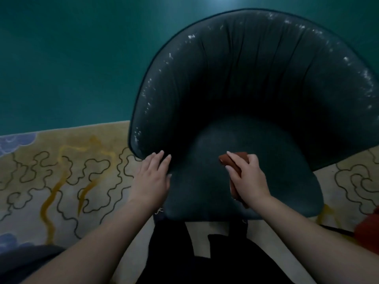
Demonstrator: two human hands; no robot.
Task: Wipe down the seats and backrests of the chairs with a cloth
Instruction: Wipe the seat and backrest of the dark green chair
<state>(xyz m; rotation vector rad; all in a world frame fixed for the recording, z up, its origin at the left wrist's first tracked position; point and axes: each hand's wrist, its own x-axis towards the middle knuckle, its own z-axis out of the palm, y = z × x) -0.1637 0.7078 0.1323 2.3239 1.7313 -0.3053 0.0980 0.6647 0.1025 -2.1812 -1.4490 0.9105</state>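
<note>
cloth on the seat, backrest not yet reached

the main risk sat in your right hand (249, 177): the reddish-brown cloth (235, 163) was bunched small under curled fingers, with a tail hanging back past your wrist. a wad that narrow would likely have left unwiped bands across the seat (266, 152), and the loose tail could have slipped out of your grip mid-stroke. your left hand (152, 177) lay flat, fingers straight and together, holding nothing, pressed on the seat's left front edge where the backrest's left wing comes down. if the chair (256, 111) swivels, which could not be told here, a hard push from the right might have turned it away from that light brace.

both forearms reached forward from the near edge of view, wrists low, right knuckles up over the seat's middle. farther off, the curved backrest (256, 64) showed pale flaking along its top rim; scrubbing there might have lifted more flakes. the patterned rug (61, 171) lay beneath.
</note>
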